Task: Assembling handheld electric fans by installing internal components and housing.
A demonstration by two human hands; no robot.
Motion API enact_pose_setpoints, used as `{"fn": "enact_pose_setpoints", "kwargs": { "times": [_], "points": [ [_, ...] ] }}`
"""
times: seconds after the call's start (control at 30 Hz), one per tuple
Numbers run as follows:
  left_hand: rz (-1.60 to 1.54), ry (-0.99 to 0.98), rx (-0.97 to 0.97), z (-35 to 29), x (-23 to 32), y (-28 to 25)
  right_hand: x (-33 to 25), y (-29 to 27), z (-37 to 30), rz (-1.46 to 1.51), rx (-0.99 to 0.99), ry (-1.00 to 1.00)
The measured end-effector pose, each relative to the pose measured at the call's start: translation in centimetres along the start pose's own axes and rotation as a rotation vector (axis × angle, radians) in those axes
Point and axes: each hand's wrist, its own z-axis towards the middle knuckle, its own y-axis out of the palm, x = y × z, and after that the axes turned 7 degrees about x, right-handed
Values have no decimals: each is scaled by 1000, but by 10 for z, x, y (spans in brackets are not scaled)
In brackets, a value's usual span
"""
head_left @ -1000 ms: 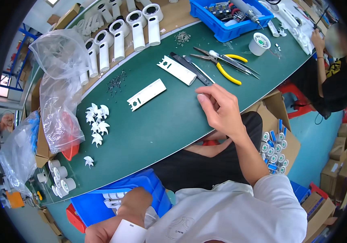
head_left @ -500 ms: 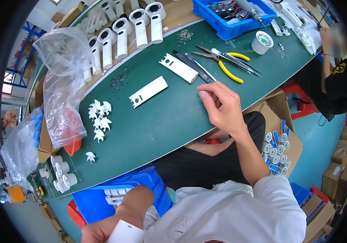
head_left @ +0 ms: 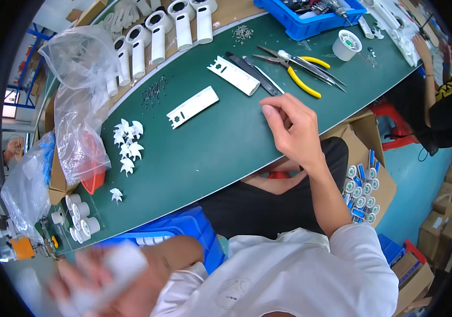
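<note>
At the lower left my left hand [head_left: 86, 277], smeared by motion, is closed on a white plastic shell [head_left: 125, 267], away from the table. Over the table's near edge, my right hand [head_left: 294, 127] has curled fingers with the thumb against the index finger; anything inside is hidden. Just beyond its fingertips lie a slim white-tipped rod [head_left: 266, 76] and a black tool [head_left: 250, 71]. Two white slotted handle shells [head_left: 193, 107] lie to its left, one close to the black tool. Yellow-handled pliers [head_left: 297, 76] and metal tweezers [head_left: 316, 70] lie crossed to the upper right.
White fan impellers [head_left: 127, 148] and white cups [head_left: 86, 226] sit to the left. Small dark screws [head_left: 154, 95] and white ring-topped housings [head_left: 157, 39] are behind. A blue bin [head_left: 310, 26] stands at the back; a carton of motors [head_left: 363, 193] is at right, near another person [head_left: 442, 105].
My left hand has swung up and left with the white shell, from beside the blue crate. My right hand keeps its curled pose, and the view has shifted slightly.
</note>
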Motion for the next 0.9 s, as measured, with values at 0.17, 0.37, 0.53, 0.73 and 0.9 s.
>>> {"fn": "enact_pose_setpoints", "kwargs": {
  "times": [0.17,0.37,0.53,0.73,0.9],
  "points": [
    [-328,208,10,-10,0,19,-4,0,-5,6,-14,26],
    [-397,485,-69,-21,3,22,-4,1,-1,14,0,35],
    [-224,66,-37,-2,0,2,-1,-1,0,-14,8,16],
    [-324,344,120,1,14,-12,-2,1,-3,-8,-8,15],
    [-376,280,33,-10,-2,26,2,3,-3,-26,9,2]
  ]
}}
